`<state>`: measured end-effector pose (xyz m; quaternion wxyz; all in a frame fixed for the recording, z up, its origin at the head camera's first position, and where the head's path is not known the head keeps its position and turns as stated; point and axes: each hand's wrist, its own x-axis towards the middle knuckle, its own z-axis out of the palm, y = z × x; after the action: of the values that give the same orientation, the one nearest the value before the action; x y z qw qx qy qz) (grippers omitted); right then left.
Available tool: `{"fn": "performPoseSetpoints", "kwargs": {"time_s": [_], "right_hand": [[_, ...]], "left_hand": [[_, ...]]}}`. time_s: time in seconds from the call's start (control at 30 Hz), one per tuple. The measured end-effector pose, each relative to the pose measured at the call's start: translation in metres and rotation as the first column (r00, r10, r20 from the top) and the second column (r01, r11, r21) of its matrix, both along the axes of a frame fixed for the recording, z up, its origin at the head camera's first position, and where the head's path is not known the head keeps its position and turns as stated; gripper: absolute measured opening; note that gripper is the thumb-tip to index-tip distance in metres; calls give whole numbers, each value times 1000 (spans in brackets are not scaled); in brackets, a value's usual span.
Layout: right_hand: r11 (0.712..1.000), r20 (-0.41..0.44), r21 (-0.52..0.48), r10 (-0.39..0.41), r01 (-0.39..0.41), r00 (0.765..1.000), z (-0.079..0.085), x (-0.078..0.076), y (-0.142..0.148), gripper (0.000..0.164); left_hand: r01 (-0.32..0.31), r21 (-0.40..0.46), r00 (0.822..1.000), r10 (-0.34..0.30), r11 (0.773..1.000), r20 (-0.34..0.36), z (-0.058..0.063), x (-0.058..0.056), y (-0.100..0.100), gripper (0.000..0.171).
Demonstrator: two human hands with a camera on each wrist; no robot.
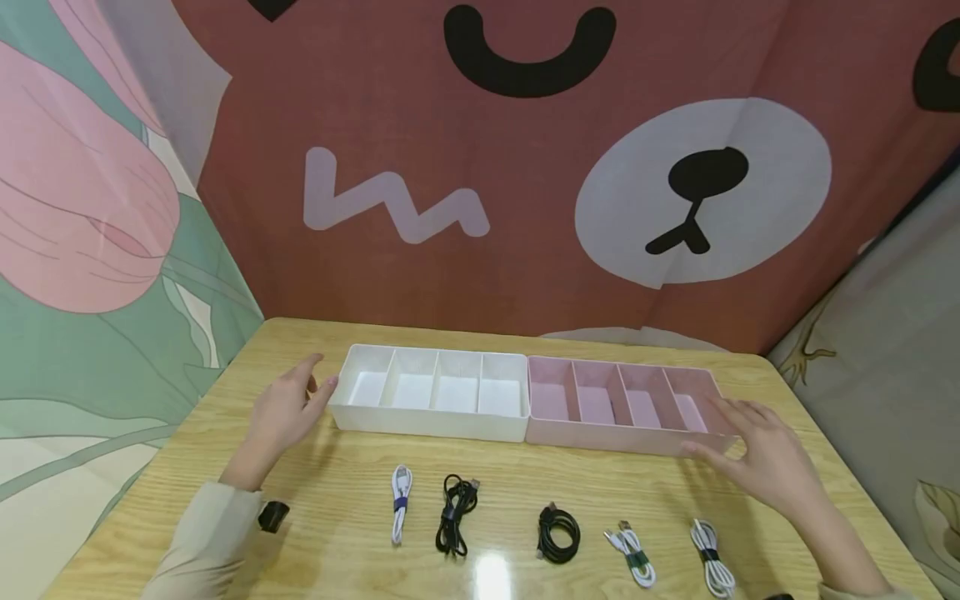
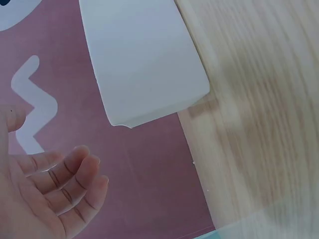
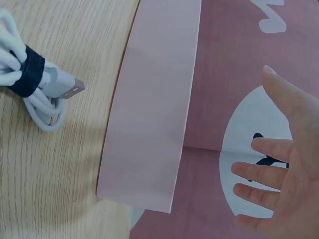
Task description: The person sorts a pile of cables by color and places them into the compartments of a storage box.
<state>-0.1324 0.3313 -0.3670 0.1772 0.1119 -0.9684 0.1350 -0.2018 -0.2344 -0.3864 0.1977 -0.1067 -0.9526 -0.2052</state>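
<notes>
A white box (image 1: 431,423) with several compartments stands end to end with a pink box (image 1: 607,437) of the same form. Beside the white box's left end is my left hand (image 1: 288,406), fingers relaxed and holding nothing; in the left wrist view a gap shows between the fingers and the box. At the pink box's right end hovers my right hand (image 1: 768,458), its fingers spread; the right wrist view shows it apart from the box wall (image 3: 149,99). The compartments that I can see into hold nothing visible.
In front of the boxes lie bundled cables in a row: a white one (image 1: 401,504), a black one (image 1: 454,517), a coiled black one (image 1: 558,533), a white one with a green strap (image 1: 633,557) and another white one (image 1: 712,560). A printed cloth (image 1: 525,275) hangs behind the wooden table (image 1: 337,533).
</notes>
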Motion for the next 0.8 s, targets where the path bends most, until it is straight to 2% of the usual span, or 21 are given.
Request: {"fn": "performPoseSetpoints", "kwargs": {"time_s": [0.2, 0.37, 0.57, 0.8], "right_hand": [[1000, 31, -28, -11, 12, 999, 4, 5, -3, 76], [998, 72, -63, -16, 20, 997, 6, 9, -6, 72], [996, 67, -89, 15, -9, 998, 10, 11, -12, 67], [991, 53, -120, 71, -64, 996, 14, 13, -20, 58]], "left_hand": [[4, 33, 999, -6, 999, 53, -4, -2, -4, 49], [3, 57, 991, -10, 998, 136, -7, -3, -7, 53], [19, 86, 968, -40, 996, 249, -10, -8, -9, 57], [45, 141, 934, -92, 989, 346, -16, -13, -13, 58]]}}
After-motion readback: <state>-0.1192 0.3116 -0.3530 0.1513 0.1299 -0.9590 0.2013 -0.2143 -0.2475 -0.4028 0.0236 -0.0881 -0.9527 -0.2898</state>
